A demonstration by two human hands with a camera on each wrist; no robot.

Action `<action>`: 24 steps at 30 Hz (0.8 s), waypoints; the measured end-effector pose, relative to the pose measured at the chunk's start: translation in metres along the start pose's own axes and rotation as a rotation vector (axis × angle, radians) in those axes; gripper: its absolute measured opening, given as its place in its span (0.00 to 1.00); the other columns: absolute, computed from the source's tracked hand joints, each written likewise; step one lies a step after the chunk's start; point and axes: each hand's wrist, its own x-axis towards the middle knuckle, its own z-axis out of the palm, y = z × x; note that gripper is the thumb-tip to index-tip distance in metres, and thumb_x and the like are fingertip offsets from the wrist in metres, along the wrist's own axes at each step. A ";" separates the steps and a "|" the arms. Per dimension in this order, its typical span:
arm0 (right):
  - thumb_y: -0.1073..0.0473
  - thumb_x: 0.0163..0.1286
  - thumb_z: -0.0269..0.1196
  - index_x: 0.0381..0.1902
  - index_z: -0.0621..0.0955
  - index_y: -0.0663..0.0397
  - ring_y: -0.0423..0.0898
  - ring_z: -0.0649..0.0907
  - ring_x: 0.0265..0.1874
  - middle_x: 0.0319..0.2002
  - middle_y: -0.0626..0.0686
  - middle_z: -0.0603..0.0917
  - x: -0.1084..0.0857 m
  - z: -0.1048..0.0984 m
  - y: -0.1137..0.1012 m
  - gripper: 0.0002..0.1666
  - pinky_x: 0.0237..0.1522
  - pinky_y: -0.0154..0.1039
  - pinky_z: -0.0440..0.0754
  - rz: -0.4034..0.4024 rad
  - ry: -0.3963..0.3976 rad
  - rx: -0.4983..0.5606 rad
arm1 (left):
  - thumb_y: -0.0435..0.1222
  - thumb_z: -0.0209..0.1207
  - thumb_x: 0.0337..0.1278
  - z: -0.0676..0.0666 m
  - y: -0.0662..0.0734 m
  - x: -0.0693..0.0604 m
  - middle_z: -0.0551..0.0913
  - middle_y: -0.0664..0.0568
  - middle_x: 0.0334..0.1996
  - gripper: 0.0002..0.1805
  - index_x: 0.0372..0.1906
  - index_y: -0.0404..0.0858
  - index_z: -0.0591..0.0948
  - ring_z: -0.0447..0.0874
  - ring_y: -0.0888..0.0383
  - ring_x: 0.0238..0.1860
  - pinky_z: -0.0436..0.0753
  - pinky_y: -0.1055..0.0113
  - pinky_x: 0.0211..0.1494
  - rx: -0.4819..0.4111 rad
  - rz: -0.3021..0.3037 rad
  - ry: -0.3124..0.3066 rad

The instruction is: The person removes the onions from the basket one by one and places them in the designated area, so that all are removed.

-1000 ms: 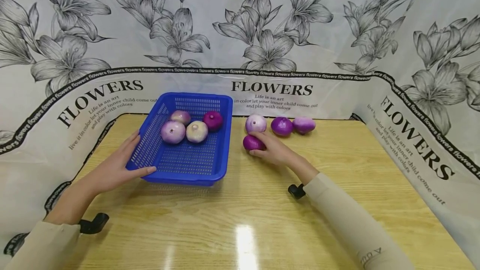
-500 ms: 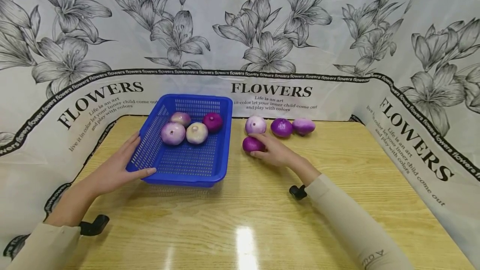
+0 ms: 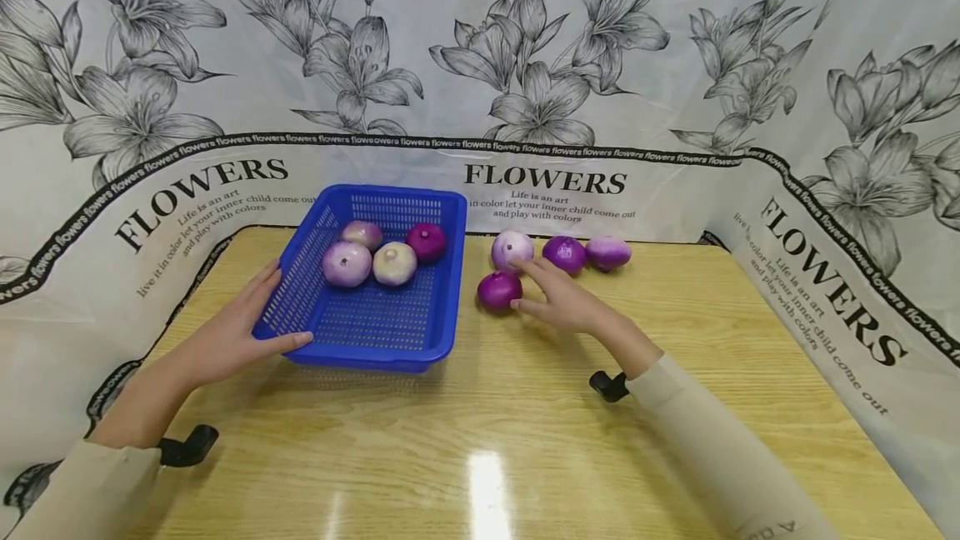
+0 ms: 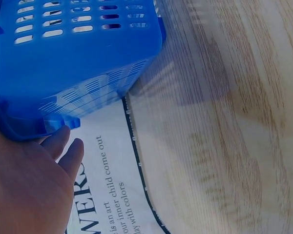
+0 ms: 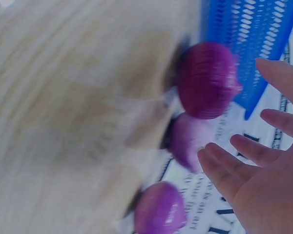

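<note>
In the head view, my left hand (image 3: 228,340) holds the left rim of a blue plastic basket (image 3: 446,332), thumb at the front corner. The left wrist view shows two fingertips (image 4: 73,155) below the basket's rim. Several onions lie in the basket: a dark purple one (image 3: 426,242), a pale one (image 3: 394,264) and light purple ones (image 3: 347,264). My right hand (image 3: 566,300) is spread just right of a purple onion (image 3: 498,292) on the table. In the right wrist view the fingers are apart, with that onion (image 5: 207,80) outside them.
Behind the right hand sit a pale purple onion (image 3: 512,249), a purple onion (image 3: 564,254) and an oblong purple onion (image 3: 608,252). A flower-printed cloth (image 3: 540,215) walls the wooden table (image 3: 420,457) at the back and sides.
My right hand has let go of the purple onion and drawn back to the right, its fingers spreading. The onion sits slightly further left. My left hand and the basket have stayed put.
</note>
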 end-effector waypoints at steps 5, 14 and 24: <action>0.51 0.73 0.65 0.77 0.66 0.58 0.63 0.70 0.71 0.71 0.66 0.69 0.001 -0.010 -0.017 0.40 0.74 0.60 0.64 -0.060 0.021 -0.033 | 0.60 0.65 0.62 -0.001 0.001 0.001 0.34 0.41 0.83 0.64 0.83 0.39 0.35 0.38 0.30 0.80 0.51 0.25 0.72 0.004 0.002 0.004; 0.51 0.74 0.65 0.77 0.67 0.54 0.59 0.72 0.70 0.72 0.61 0.69 0.014 -0.015 -0.063 0.38 0.71 0.57 0.69 -0.153 0.023 -0.013 | 0.60 0.65 0.61 -0.001 0.001 0.001 0.33 0.41 0.83 0.64 0.83 0.39 0.35 0.37 0.31 0.80 0.50 0.26 0.73 0.001 -0.003 0.002; 0.51 0.74 0.64 0.76 0.68 0.55 0.55 0.69 0.72 0.72 0.60 0.69 0.053 0.002 -0.097 0.37 0.75 0.51 0.65 -0.250 -0.005 0.011 | 0.61 0.65 0.61 0.000 0.001 0.000 0.33 0.41 0.83 0.65 0.83 0.37 0.35 0.36 0.31 0.80 0.50 0.26 0.73 0.004 -0.006 0.001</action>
